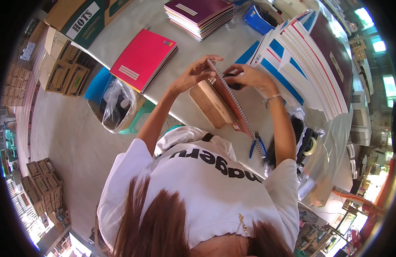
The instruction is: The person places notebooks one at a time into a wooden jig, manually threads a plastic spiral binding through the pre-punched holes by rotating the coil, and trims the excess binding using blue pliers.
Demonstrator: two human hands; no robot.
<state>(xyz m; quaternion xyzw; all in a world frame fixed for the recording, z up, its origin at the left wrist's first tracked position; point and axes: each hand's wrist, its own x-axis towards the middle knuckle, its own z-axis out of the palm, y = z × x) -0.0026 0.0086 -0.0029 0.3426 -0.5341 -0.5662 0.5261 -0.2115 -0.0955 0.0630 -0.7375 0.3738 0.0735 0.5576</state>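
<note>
A spiral notebook (236, 105) stands on edge in front of me, its wire coil running along the upper side and trailing out past the near end. My left hand (199, 73) pinches the far end of the notebook, thumb and fingers around it. On the other side of the coil, my right hand (252, 79) is closed around a small black object (235, 82), whose kind I cannot make out. A wooden block (213, 105) with a raised rounded bar lies on the table beside the notebook. Blue-handled pliers (258, 144) rest by the notebook's near end.
A pile of red notebooks (144, 58) lies to the left, a maroon-covered pile (200, 15) farther back. Tall stacks of unbound pages (307, 64) rise on the right, near a tape roll (310, 147). A plastic-lined bin (116, 107) stands left of the table (185, 47).
</note>
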